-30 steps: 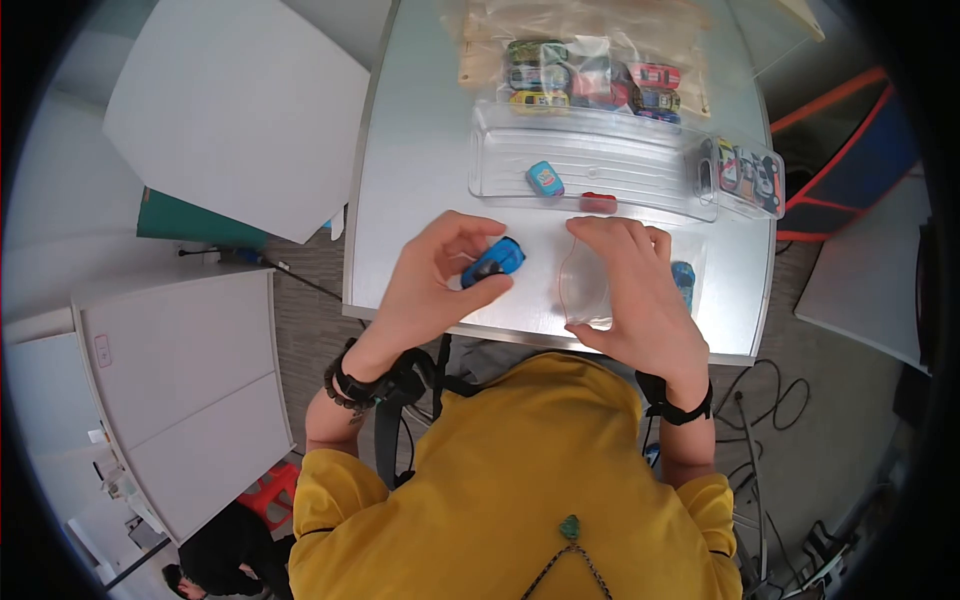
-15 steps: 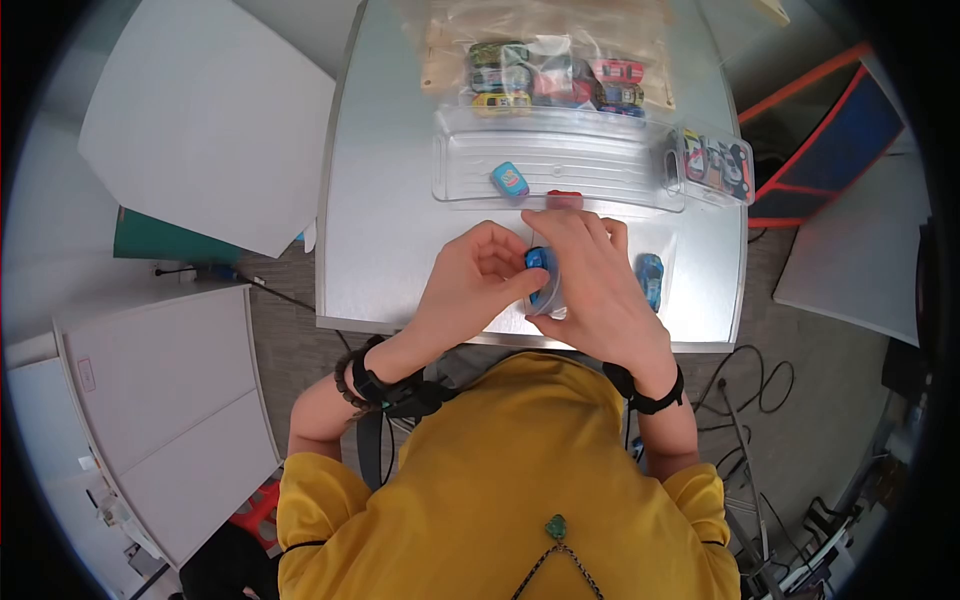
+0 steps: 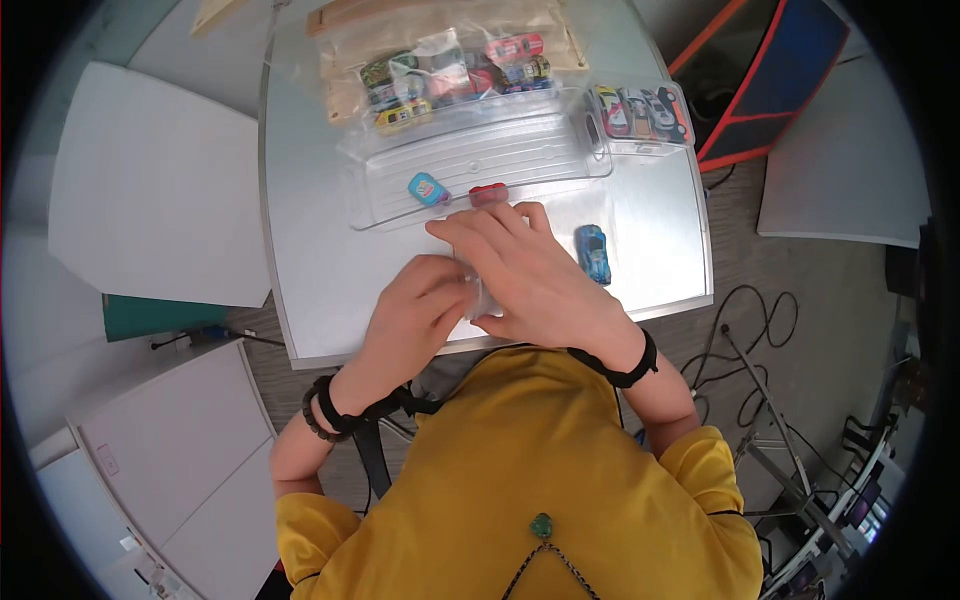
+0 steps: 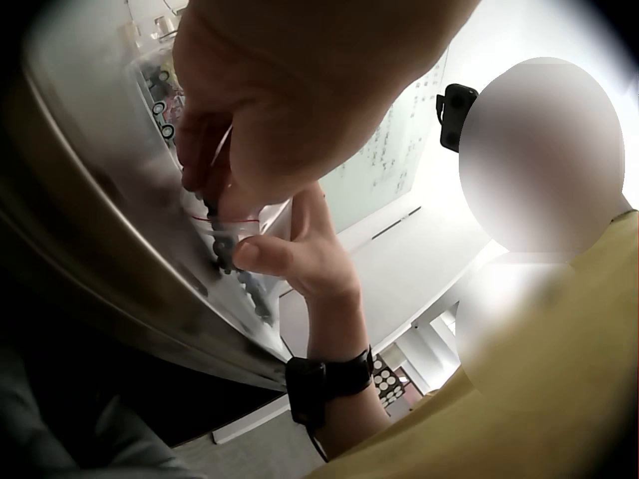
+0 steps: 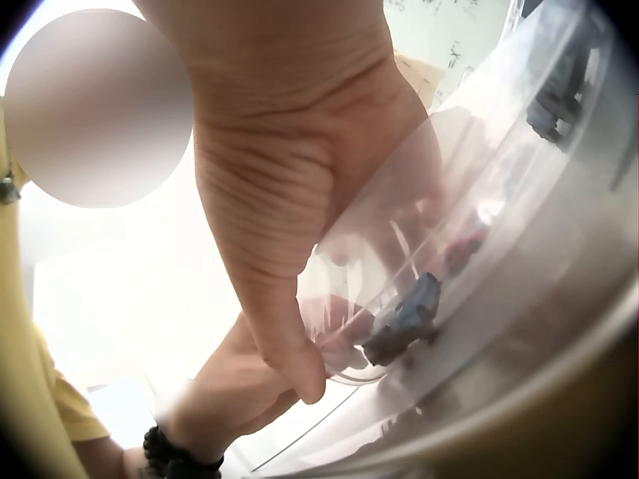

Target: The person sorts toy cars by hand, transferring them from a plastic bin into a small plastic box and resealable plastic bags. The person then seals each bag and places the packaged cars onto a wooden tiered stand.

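Note:
My right hand (image 3: 540, 270) holds a clear plastic zip bag (image 5: 359, 239) by its mouth, thumb on one side and fingers on the other, near the table's front edge. My left hand (image 3: 415, 310) has its fingers curled at the bag's mouth. A blue toy car (image 5: 404, 324) shows through the film in the right wrist view, close to the left fingertips. From the left wrist view, the dark end of the car sits between those fingers. The hands hide it in the head view. Right of them lies another blue toy car (image 3: 593, 252).
Behind the hands stands a long clear tray (image 3: 540, 140), with a light blue toy (image 3: 428, 189) and a red toy car (image 3: 488, 194) near its front wall. A clear box of toy cars (image 3: 640, 112) stands at right. Several cars (image 3: 403, 115) lie under clear film at the back.
My left hand has brought the blue car from the left to the bag's mouth, and the car is now inside the film. The right hand keeps its grip on the bag. The head view has shifted.

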Demonstrator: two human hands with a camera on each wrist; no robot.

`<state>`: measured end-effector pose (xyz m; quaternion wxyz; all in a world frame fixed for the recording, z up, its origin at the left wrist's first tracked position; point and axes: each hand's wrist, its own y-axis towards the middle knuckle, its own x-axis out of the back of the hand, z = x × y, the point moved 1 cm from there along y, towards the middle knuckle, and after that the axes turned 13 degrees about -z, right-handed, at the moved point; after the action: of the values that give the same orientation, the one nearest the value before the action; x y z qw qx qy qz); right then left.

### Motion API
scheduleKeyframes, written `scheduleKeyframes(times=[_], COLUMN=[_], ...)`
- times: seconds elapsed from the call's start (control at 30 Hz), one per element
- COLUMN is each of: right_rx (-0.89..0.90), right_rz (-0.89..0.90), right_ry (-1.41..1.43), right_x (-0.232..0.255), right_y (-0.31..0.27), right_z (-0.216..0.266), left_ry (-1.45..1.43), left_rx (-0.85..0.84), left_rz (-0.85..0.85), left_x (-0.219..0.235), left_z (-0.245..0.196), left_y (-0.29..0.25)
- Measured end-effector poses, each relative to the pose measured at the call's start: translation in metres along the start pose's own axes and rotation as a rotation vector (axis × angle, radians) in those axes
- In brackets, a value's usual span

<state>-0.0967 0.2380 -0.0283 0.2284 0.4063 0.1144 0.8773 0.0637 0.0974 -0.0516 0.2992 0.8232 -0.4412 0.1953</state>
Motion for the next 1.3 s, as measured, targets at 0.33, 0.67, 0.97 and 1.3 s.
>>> scheduleKeyframes(times=[0.33,0.67,0.97,1.3], right_rx=[-0.029,-0.391,-0.41,-0.416], right_rz=[0.091,0.08,0.089,0.08], right_ry=[-0.111,-0.241,-0.224,-0.219], right_x=[0.038,0.086,0.078,0.079], right_y=[-0.01,-0.055,-0.054,-0.054], right_z=[0.008,-0.026,-0.037,-0.039], left_ry=[0.12,0.255,0.18,0.051], left_rx=[-0.474,-0.55,-0.612,-0.446], left_rz=[0.4,0.621,0.627,0.796], left_x=[0.004,0.0,-0.02,-0.016], left_z=[0.009,-0.003,-0.006,-0.016], left_y=[0.02,0.041,0.049,0.051])
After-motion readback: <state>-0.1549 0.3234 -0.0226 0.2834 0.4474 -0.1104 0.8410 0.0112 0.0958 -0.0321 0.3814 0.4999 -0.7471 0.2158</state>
